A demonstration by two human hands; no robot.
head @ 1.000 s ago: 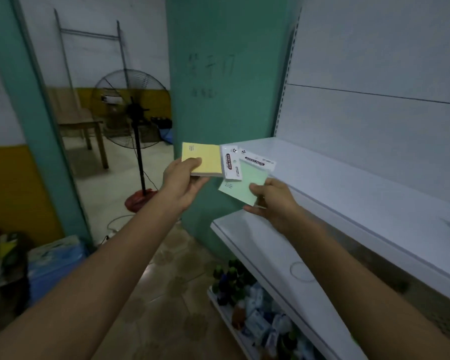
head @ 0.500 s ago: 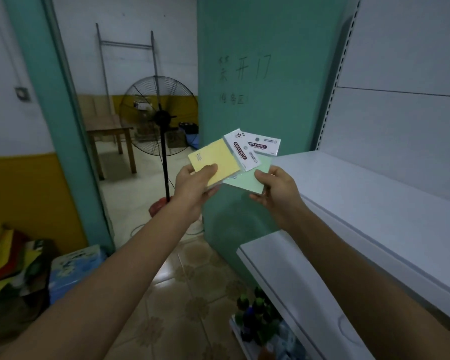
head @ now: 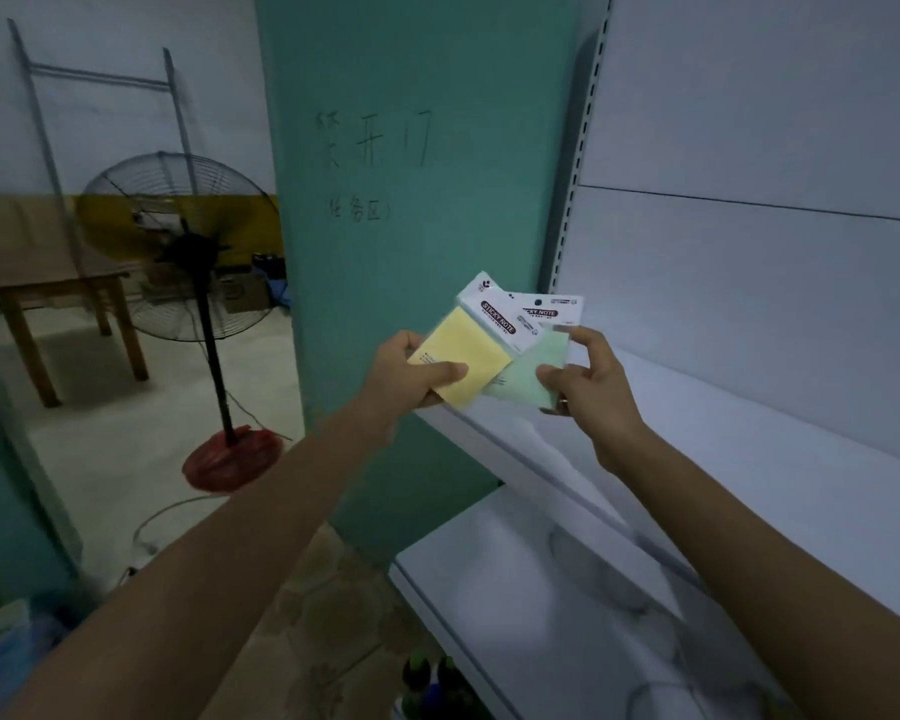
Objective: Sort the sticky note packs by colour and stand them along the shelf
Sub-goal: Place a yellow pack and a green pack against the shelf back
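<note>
My left hand [head: 409,371] pinches a yellow sticky note pack [head: 468,350] with a white "STICKY NOTE" header, thumb on its front. My right hand [head: 591,379] holds a pale green sticky note pack [head: 528,379] by its right edge, thumb on the front. The yellow pack overlaps the green one's left side. Both packs hover tilted just above the left end of the white upper shelf [head: 749,459], beside the teal pillar [head: 417,148].
A lower white shelf [head: 515,615] juts out beneath. Bottles [head: 432,678] stand below it near the floor. A standing fan [head: 193,262] with a red base, a wooden table [head: 53,298] and a blue box [head: 1,652] are on the left.
The view has moved closer to the shelf. Both hands have brought the packs right, over the shelf's left end, and the yellow pack now overlaps the green one more.
</note>
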